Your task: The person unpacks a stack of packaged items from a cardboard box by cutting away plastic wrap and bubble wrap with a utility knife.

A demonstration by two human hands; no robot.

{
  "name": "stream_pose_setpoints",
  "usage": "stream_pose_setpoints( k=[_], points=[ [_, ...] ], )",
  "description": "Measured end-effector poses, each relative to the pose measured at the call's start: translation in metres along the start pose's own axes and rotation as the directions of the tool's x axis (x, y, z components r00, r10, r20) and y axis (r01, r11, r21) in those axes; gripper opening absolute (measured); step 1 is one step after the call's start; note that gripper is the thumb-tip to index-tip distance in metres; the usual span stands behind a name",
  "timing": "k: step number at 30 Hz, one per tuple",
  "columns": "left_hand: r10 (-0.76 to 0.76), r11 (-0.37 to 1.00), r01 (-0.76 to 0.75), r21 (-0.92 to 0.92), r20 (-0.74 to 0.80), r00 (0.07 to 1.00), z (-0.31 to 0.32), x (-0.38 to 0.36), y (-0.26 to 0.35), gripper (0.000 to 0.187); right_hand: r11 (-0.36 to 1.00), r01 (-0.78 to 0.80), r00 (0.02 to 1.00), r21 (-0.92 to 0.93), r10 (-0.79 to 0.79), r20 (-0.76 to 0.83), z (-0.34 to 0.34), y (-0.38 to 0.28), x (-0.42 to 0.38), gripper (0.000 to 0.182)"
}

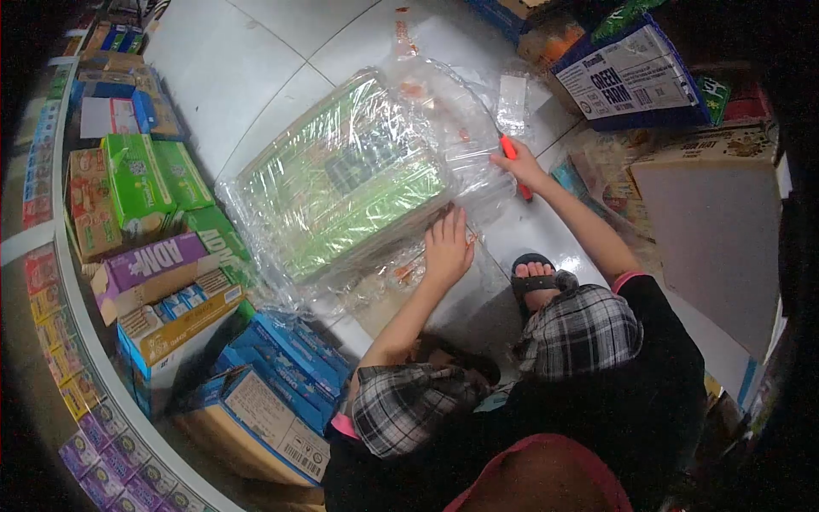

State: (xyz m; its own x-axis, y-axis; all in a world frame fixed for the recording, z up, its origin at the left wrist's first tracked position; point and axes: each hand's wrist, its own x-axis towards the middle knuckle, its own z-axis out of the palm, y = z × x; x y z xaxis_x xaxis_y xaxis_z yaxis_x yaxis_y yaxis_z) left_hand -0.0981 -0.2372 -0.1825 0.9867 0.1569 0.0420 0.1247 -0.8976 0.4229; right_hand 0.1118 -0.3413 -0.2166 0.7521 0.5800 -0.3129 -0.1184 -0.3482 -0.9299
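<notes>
A large green box in clear plastic wrap lies on the floor in front of me. My right hand is closed around the red handle of a knife at the package's right end. Its thin dark blade points up and left along the plastic, partly hard to make out. My left hand rests with its fingers stretched out against the near right edge of the package. Loose, crumpled clear plastic with orange print spreads past the box's right end.
Along the left stand green cartons, a purple ADM box and blue packs beside a glass-fronted display. At right are a GREEN FARM box and a large carton. Pale tiles form the floor.
</notes>
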Motion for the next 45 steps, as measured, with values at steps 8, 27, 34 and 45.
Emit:
stream_pose_setpoints(
  k=[8, 27, 34, 45],
  points=[
    [-0.054, 0.997, 0.058, -0.054, 0.075, 0.996, -0.009, 0.003, -0.005, 0.061, 0.985, -0.107, 0.994, 0.132, 0.109, -0.008, -0.001, -0.030, -0.027, 0.023],
    [-0.062, 0.798, 0.079, -0.597, 0.049, 0.997, -0.026, -0.021, 0.064, 0.025, 0.768, -0.259, 0.960, 0.586, 0.140, 0.241, -0.023, -0.046, -0.120, 0.023],
    [-0.152, 0.340, 0.130, -0.931, 0.082, 0.985, -0.098, 0.004, 0.092, 0.020, -0.025, -0.826, 0.560, 0.564, 0.083, 0.824, -0.018, -0.054, -0.136, 0.037],
    [0.170, 0.833, -0.165, -0.527, -0.040, 0.985, -0.127, 0.006, 0.047, 0.035, 0.470, -0.769, 0.638, 0.434, 0.512, 0.575, -0.024, -0.140, -0.153, 0.031]
  ],
)
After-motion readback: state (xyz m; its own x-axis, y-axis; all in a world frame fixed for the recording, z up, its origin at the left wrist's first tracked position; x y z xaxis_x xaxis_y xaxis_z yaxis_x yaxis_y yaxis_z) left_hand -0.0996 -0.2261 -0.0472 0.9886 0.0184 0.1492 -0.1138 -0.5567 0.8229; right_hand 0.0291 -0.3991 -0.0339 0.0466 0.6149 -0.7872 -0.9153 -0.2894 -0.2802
